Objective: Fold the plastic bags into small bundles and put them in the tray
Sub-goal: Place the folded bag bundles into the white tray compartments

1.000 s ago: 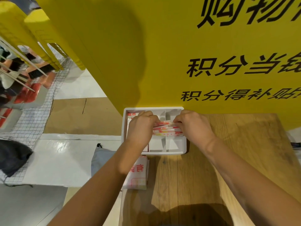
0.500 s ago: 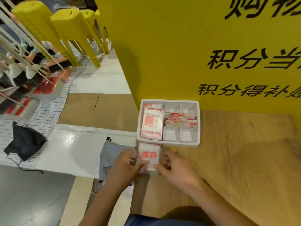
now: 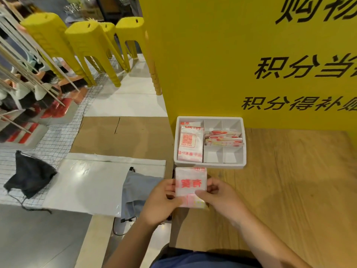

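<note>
Grey pouch (image 3: 139,188) on floor at left. Left hand (image 3: 162,202) pinches left edge of flat plastic bag (image 3: 191,183), right hand (image 3: 222,200) pinches right edge; bag at wooden table (image 3: 289,190) edge, just beside white tray (image 3: 209,165) holding folded bundles (image 3: 225,140).

Wooden table (image 3: 289,190), white divided tray (image 3: 210,165) and flat plastic bags (image 3: 190,176) at its left edge
</note>
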A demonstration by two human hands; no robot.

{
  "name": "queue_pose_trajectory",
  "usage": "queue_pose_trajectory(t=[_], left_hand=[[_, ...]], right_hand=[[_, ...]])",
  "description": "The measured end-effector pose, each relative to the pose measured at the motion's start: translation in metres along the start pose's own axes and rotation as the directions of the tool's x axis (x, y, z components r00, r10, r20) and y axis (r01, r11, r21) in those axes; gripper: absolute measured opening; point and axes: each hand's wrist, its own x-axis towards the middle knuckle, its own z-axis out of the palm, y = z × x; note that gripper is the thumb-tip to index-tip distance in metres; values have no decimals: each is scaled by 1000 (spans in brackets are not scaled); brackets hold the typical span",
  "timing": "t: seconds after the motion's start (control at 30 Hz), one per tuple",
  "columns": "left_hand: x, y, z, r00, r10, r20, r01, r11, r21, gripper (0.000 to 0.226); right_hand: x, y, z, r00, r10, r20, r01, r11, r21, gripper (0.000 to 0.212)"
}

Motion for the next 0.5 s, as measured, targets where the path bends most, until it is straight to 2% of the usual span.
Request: queue_pose_trajectory(t=[0.1, 0.2, 0.3, 0.37, 0.43, 0.5], left_hand=[[4, 15, -6, 998, 65, -12, -66, 996, -53, 27], [18, 36, -11, 983, 171, -61, -172, 985, -19, 26], [38, 48, -19, 941, 296, -163, -281, 954, 105, 32], [52, 45, -25, 888, 436, -147, -378, 874, 305, 50], [64, 43, -27, 821, 569, -54, -468, 723, 508, 57], [78, 43, -26, 763, 646, 31, -504, 563, 656, 58]], right_hand=[[-2, -17, -2, 996, -89, 18, 88, 995, 46, 15], [10, -35, -4, 986, -167, -28, 169, 982, 88, 13], [34, -47, -12, 956, -259, -139, 251, 965, -72, 14], [52, -52, -17, 934, -289, -212, 259, 953, -158, 21], [69, -61, -19, 918, -308, -250, 265, 945, -192, 31], [82, -67, -14, 885, -380, -270, 295, 905, -306, 43]])
